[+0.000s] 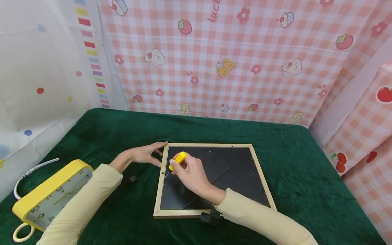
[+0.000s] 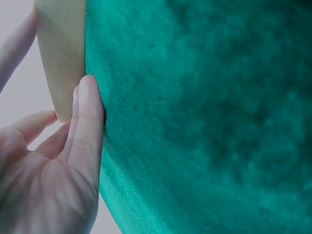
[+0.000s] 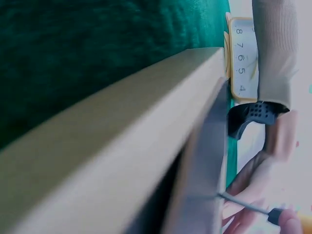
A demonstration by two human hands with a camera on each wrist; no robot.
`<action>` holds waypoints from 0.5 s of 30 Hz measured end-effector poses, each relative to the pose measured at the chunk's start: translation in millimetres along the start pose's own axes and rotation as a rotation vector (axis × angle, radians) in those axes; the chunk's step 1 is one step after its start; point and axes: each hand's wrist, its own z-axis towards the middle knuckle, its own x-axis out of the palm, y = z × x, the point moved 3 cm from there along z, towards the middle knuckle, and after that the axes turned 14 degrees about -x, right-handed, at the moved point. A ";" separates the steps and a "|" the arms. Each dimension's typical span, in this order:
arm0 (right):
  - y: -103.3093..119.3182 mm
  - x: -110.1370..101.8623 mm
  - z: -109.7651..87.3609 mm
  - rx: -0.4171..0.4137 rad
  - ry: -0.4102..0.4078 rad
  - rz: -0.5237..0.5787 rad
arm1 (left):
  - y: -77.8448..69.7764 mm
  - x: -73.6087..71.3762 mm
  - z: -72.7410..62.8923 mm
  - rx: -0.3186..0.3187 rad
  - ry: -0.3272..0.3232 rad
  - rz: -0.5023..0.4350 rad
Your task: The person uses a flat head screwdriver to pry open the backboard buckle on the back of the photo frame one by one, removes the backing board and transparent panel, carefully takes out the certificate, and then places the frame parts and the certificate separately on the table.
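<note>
A blackboard [image 1: 239,183] in a pale wooden frame [image 1: 211,145] lies on the green cloth, with thin lines across its dark face. My right hand [image 1: 194,172] holds a yellow-handled screwdriver [image 1: 178,160] near the board's left side. The metal shaft [image 3: 243,203] slants down to the dark surface by the inner edge of the frame. At the upper left corner, my left hand [image 1: 147,153] touches the frame's outer side with thumb and fingers spread apart. In the left wrist view, extended fingers [image 2: 87,117] lie along the wood.
A yellow clock [image 1: 50,194] leans at the left, partly behind my left sleeve. Beside it are a white curved cord [image 1: 33,169] and a cream ring [image 1: 23,232]. Green cloth [image 1: 312,183] covers the table. A pink checked curtain [image 1: 199,92] hangs behind.
</note>
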 end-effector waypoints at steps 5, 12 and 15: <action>-4.1 9.2 6.4 -0.083 0.004 -0.153 | -1.3 -0.9 -0.8 0.003 0.000 0.006; 0.7 15.8 12.3 -0.132 0.009 -0.245 | -1.2 -1.9 -0.6 0.017 0.010 -0.001; 0.2 17.3 13.4 -0.137 0.019 -0.250 | 0.3 -1.3 0.5 0.021 0.018 -0.011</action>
